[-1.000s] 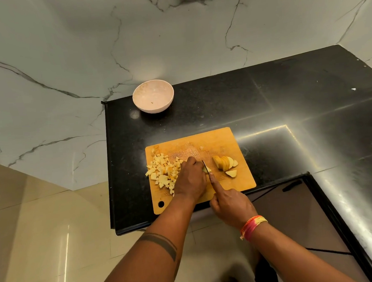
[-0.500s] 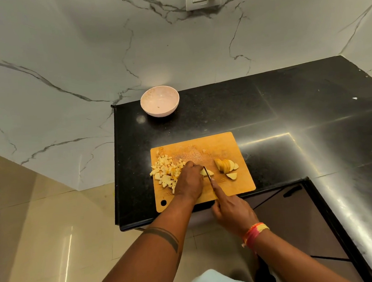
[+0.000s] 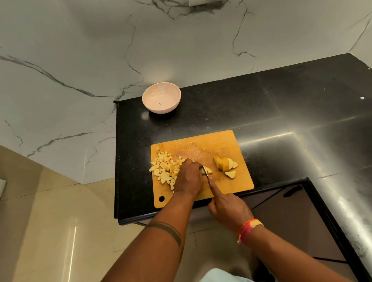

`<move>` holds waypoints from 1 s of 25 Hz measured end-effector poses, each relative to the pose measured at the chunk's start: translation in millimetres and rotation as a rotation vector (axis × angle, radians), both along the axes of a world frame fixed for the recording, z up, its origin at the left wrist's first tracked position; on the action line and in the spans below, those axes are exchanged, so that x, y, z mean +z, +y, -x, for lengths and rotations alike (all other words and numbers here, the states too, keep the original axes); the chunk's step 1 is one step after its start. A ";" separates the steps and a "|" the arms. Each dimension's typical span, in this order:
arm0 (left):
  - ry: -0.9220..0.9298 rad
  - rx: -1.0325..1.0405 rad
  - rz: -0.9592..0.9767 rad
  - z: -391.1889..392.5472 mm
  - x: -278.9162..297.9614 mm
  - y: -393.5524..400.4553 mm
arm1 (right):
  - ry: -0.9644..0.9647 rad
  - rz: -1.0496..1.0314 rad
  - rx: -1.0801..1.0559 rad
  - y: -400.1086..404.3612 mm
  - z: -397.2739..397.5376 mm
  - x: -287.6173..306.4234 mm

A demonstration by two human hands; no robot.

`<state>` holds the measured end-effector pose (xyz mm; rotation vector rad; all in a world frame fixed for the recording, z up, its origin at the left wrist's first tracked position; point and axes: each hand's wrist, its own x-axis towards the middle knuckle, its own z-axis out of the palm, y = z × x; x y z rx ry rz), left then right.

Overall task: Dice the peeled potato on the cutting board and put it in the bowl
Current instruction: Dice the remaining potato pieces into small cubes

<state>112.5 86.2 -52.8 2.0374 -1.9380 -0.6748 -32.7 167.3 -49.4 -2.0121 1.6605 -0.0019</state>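
A knife [image 3: 205, 172] is gripped by the right hand [image 3: 229, 210] – forefinger along the spine – over a potato piece [image 3: 208, 170] pinned by the left hand [image 3: 188, 177] on the cutting board [image 3: 224, 142], diced potato [image 3: 164, 169] left of the grip, potato slices [image 3: 225, 164] right of it, bowl [image 3: 161, 100] well beyond.

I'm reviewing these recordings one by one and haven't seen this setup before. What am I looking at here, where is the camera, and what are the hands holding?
No machine: a person wears one camera on the head, looking down. On the black stone counter lies an orange wooden cutting board with a pile of diced potato and uncut potato slices. The left hand steadies a potato piece; the right hand grips a knife, forefinger along it. The pale pink bowl holds no potato yet.
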 end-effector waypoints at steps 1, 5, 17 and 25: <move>0.005 0.001 -0.004 -0.3 0.0 0.1 | 0.008 0.003 0.007 9.2 2.2 0.8; 0.032 0.013 -0.022 -3.4 -0.7 -1.9 | -0.015 -0.022 -0.014 33.6 13.3 5.9; 0.034 0.079 -0.012 -6.1 -4.0 -1.2 | -0.019 -0.034 0.028 -15.0 -9.4 6.9; 0.013 0.138 -0.038 0.0 -5.2 -0.1 | -0.011 -0.018 0.048 13.7 10.2 4.6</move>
